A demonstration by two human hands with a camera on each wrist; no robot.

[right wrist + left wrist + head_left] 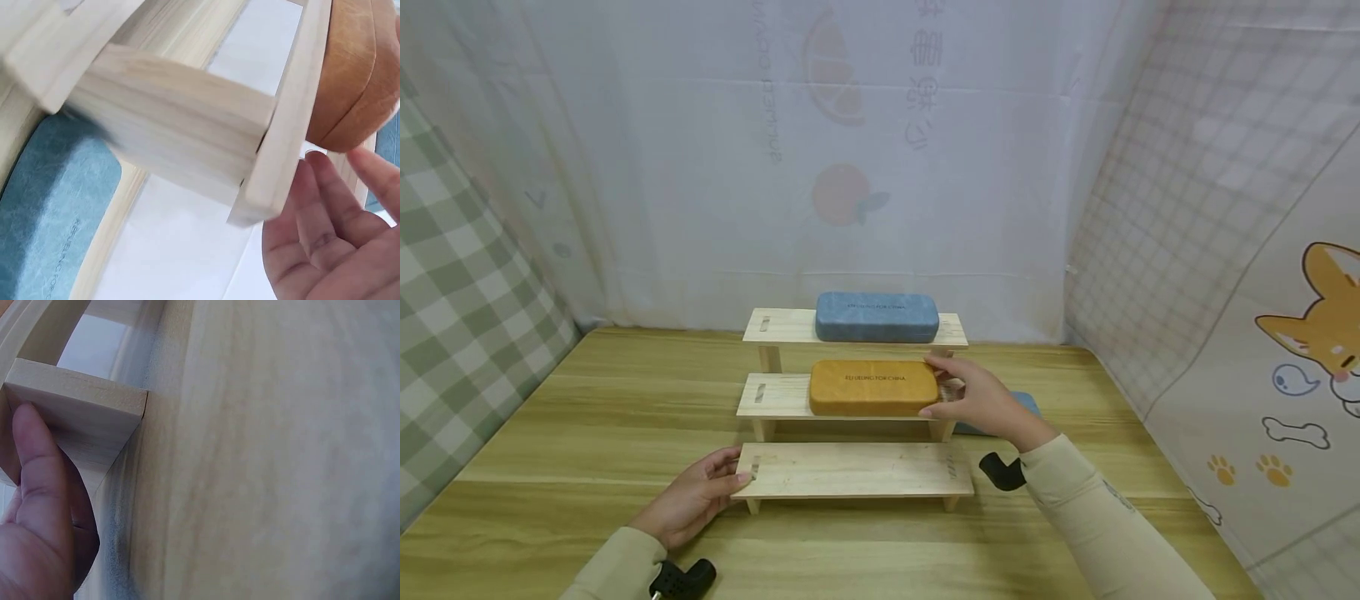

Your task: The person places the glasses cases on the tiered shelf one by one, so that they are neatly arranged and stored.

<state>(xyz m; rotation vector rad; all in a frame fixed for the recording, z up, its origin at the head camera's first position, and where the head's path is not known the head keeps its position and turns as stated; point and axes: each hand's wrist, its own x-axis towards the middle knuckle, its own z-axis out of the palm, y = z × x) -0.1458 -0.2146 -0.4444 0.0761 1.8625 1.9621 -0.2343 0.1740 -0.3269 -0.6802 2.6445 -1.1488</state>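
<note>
A three-step wooden display rack [857, 469] stands on the table. My left hand [703, 492] grips the left end of its lowest step, thumb over the board's edge; in the left wrist view a finger of the left hand [44, 481] lies against the wooden support [87, 394]. On the middle step lies a mustard-yellow glasses case [872, 388] with dark lettering. My right hand [981, 400] holds that case's right end, thumb at the front corner and index finger at the back. In the right wrist view, a fingertip meets the case [350, 75], other fingers near the step's end.
A blue glasses case [877, 318] sits on the top step. Another blue case [1026, 404] lies on the table behind the right forearm, partly hidden. Printed cloths hang behind and on both sides of the wood-grain table [625, 400].
</note>
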